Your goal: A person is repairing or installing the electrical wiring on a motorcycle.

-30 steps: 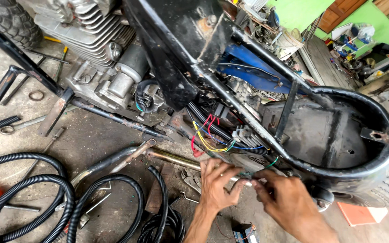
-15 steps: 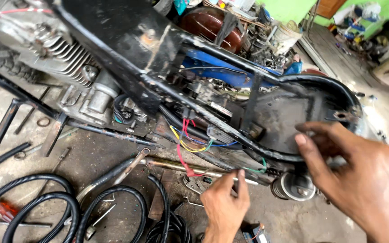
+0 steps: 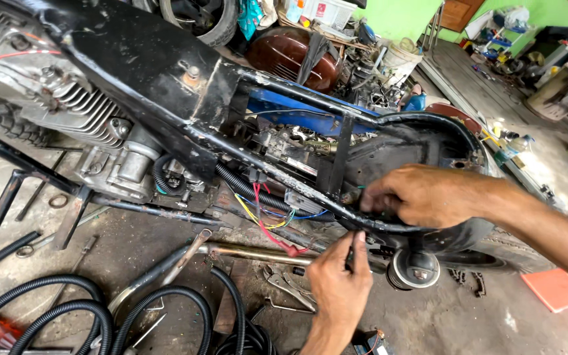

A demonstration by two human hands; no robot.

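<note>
Right hand [image 3: 422,196] on black frame tube [image 3: 363,220], left hand [image 3: 338,279] pinching wire below

Stained concrete floor [image 3: 468,322] bears black corrugated hoses [image 3: 67,309], seemingly pliers [image 3: 287,283].

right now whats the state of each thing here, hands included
right hand: fingers curled over the black tubular motorcycle frame
left hand: fingers pinching a thin dark tool, tip up at the frame
loose coloured wires: hanging free
black corrugated hoses: lying looped on the floor
</note>
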